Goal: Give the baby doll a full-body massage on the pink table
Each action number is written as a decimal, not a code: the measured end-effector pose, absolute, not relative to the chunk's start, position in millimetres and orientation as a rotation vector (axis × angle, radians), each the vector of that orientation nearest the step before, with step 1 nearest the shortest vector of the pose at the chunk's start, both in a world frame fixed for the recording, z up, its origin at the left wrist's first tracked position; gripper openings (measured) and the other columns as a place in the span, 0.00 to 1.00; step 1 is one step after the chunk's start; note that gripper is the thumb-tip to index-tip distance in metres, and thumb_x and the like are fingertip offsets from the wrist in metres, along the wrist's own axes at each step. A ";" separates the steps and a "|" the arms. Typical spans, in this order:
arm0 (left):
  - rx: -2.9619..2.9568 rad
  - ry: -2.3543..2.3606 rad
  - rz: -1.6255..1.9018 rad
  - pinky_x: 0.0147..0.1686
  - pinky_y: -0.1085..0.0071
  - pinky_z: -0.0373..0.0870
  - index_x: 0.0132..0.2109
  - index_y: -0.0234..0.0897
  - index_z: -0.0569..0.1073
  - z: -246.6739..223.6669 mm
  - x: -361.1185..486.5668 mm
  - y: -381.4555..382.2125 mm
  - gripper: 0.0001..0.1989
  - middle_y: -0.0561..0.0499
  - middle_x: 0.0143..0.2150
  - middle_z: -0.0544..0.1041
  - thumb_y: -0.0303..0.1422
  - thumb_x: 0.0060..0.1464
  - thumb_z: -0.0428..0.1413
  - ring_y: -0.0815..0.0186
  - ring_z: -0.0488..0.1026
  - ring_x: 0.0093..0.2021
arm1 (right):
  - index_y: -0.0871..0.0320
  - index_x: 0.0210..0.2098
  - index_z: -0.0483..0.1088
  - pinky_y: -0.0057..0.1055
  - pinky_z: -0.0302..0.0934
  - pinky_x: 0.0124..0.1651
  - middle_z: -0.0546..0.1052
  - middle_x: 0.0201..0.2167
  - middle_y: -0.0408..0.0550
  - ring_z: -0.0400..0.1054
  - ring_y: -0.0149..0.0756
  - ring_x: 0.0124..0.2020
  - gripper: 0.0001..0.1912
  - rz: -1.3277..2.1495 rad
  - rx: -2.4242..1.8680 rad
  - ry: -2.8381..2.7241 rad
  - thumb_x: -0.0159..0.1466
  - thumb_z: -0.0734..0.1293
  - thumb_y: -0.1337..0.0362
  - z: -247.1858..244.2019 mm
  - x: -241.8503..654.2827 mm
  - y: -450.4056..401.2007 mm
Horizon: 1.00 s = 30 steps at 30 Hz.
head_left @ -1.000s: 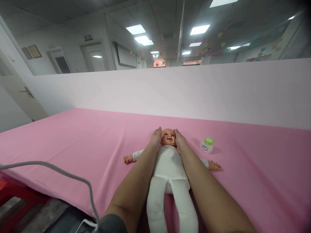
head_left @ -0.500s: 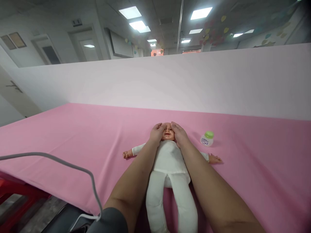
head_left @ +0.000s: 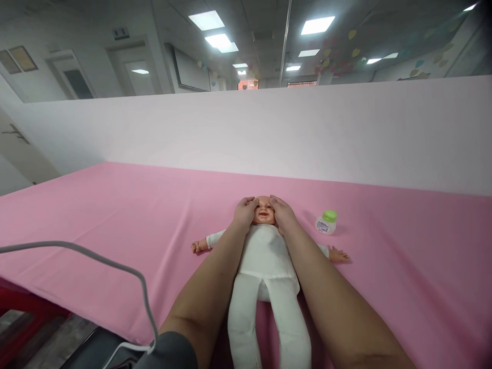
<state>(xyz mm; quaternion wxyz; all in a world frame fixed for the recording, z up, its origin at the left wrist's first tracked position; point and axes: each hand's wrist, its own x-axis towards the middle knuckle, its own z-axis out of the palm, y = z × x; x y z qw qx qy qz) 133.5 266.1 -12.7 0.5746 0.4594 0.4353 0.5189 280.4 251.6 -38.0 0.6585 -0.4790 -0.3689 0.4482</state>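
A baby doll (head_left: pixel 265 251) with a white cloth body lies face up on the pink cover, its arms spread to both sides. My left hand (head_left: pixel 245 211) rests against the left side of the doll's head, and my right hand (head_left: pixel 283 211) lies against the right side. Both hands cup the head, with the thumbs near its brow. Between them the doll's eyes, nose and mouth show. Its upper arms are partly hidden under my forearms.
A small clear jar with a green lid (head_left: pixel 326 222) stands right of the doll. Behind the pink cover (head_left: pixel 126 205) rises a white wall (head_left: pixel 230 133) with glass above. A grey cable (head_left: pixel 96 259) crosses the lower left, near a red stool (head_left: pixel 31 307).
My thumbs have shifted slightly outward on the doll's forehead, showing more of its eyes. The view has moved a little.
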 end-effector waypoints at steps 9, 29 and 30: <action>0.977 0.920 1.188 0.48 0.60 0.78 0.50 0.38 0.79 -14.4 122.6 262.2 0.16 0.42 0.46 0.83 0.36 0.55 0.64 0.58 0.81 0.46 | 0.49 0.65 0.71 0.44 0.69 0.64 0.73 0.67 0.47 0.71 0.43 0.64 0.28 1.132 -1.042 -0.811 0.65 0.68 0.64 -34.2 286.0 238.0; 1.050 0.967 1.216 0.48 0.59 0.78 0.48 0.36 0.75 -13.0 129.5 261.6 0.26 0.40 0.48 0.82 0.38 0.44 0.74 0.55 0.82 0.44 | 0.52 0.59 0.73 0.45 0.70 0.62 0.79 0.58 0.51 0.75 0.47 0.57 0.33 1.039 -1.117 -0.896 0.55 0.80 0.55 -31.7 282.8 238.6; 1.047 0.974 1.219 0.48 0.59 0.78 0.48 0.37 0.76 -11.8 129.8 261.2 0.26 0.41 0.48 0.82 0.38 0.44 0.74 0.56 0.81 0.44 | 0.51 0.58 0.74 0.45 0.69 0.62 0.80 0.58 0.50 0.75 0.47 0.58 0.31 1.037 -1.114 -0.892 0.57 0.79 0.55 -31.7 282.3 239.3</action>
